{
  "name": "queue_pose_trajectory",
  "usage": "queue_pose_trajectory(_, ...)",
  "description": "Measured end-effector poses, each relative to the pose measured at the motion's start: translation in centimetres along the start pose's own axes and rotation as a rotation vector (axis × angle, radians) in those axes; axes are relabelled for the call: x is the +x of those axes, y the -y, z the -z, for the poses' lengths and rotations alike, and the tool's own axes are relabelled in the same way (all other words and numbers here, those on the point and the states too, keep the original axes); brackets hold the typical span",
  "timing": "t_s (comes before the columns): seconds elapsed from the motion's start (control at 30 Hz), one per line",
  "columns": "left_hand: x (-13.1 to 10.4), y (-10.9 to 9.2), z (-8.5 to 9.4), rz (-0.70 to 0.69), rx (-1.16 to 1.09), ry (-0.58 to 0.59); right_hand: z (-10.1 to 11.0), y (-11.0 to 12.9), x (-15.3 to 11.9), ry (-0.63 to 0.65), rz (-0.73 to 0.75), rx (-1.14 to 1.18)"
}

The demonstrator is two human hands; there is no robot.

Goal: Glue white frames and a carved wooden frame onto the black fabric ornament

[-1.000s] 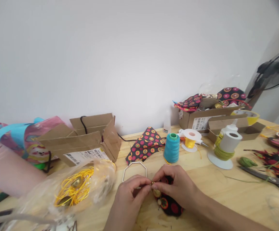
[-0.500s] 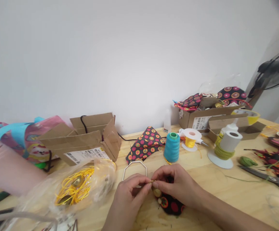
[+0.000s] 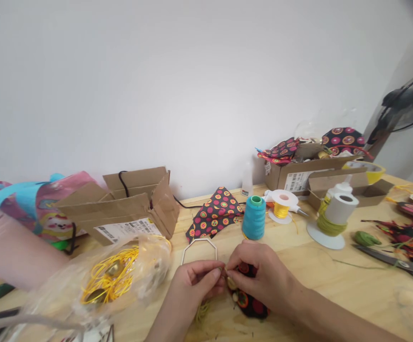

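Note:
Fingertips of both hands meet low in the middle of the head view. My left hand (image 3: 199,287) is pinched closed on something too small to make out, and strands of green thread (image 3: 202,311) hang below it. My right hand (image 3: 263,270) is also closed in a pinch at the same spot. Beneath its fingers lies a dark patterned fabric piece (image 3: 252,305) with small beige beads at its left edge, partly hidden by the hand. A white octagonal frame (image 3: 215,250) lies just behind my left hand.
Behind the hands are patterned cloth (image 3: 217,213), a blue thread cone (image 3: 254,218) and a yellow spool (image 3: 281,211). At left, a plastic bag (image 3: 149,270) holds yellow cord beside an open cardboard box (image 3: 120,213). Scissors (image 3: 388,258) lie at right.
My left hand has turned slightly, with its fingers more curled, and green thread now shows below it. The fabric piece has shifted slightly left.

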State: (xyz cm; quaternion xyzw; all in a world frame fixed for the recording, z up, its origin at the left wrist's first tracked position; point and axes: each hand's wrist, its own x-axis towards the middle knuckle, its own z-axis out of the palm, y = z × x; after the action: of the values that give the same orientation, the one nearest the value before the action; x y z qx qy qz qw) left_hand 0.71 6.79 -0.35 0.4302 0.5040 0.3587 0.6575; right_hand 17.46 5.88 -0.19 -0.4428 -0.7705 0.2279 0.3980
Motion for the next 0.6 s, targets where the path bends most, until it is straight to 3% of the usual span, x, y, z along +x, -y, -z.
queue_pose_trajectory(0.23,0.08,0.05,0.17,-0.283,0.279,-0.082,-0.04,-0.10,0.09,-0.008,0.164,-0.073)
queue_pose_trajectory(0.6,-0.43,-0.01,-0.12,-0.396,0.387,-0.188,-0.12,-0.21,0.01,-0.048,0.251,-0.141)
